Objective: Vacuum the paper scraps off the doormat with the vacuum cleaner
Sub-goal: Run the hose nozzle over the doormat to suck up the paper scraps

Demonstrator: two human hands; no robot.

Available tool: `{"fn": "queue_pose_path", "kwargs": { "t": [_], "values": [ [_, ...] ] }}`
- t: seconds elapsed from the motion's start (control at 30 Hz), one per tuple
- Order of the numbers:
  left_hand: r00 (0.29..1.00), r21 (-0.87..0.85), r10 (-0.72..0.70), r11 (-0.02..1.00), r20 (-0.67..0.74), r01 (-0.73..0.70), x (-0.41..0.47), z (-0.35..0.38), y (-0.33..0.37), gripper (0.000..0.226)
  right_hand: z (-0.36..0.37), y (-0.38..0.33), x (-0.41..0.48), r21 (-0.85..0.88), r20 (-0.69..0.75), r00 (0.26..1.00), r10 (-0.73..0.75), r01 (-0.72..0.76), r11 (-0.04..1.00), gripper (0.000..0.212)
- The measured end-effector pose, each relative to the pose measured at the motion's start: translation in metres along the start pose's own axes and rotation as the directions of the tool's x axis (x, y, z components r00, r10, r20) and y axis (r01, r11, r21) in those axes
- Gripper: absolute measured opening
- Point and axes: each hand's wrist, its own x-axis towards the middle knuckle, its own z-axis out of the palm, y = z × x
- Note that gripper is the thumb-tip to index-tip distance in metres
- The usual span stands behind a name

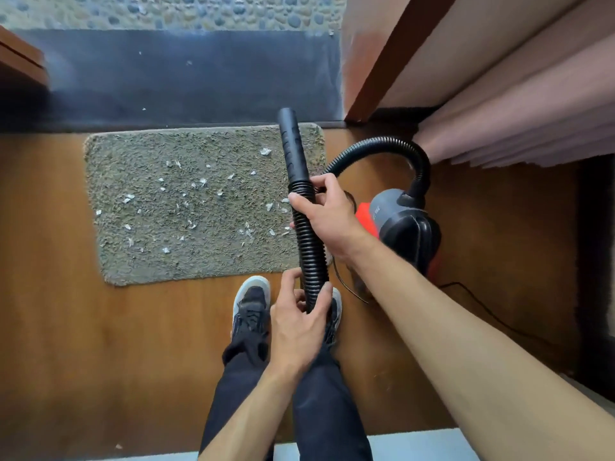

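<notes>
Hands grip the black hose (307,247): right hand (324,216) curled round it near the nozzle (293,148), left hand (299,324) pinching lower. Paper scraps (186,201) dot the doormat (133,251), left of the vacuum cleaner (404,224).

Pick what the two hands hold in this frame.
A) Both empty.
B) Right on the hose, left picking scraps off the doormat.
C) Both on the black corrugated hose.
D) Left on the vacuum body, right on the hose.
C: the right hand grips the corrugated hose just below the nozzle, and the left hand holds it lower down.
</notes>
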Motion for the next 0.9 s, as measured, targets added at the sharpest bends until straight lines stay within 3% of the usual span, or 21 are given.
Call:
{"fn": "queue_pose_path", "kwargs": {
  "t": [0.27,0.5,0.7,0.9],
  "values": [
    [0.991,0.091,-0.081,0.992,-0.110,0.091,0.006,0.000,-0.028,0.029,0.021,0.044,0.001,-0.022,0.082,0.994,0.077,-0.075,0.997,0.039],
    [0.978,-0.067,-0.206,0.976,0.024,0.207,0.013,-0.017,-0.051,0.059,0.035,0.072,0.008,-0.163,0.125,0.991,0.048,-0.027,0.986,0.060],
    [0.956,-0.331,-0.221,0.903,0.192,0.275,0.019,-0.033,-0.066,0.055,0.035,0.079,0.010,-0.133,0.229,0.953,0.198,-0.171,0.976,0.069],
    [0.929,-0.322,-0.259,0.884,0.264,0.338,0.027,-0.045,-0.083,0.052,0.036,0.094,0.019,-0.142,0.265,0.916,0.300,-0.271,0.952,0.071]
  ]
}}
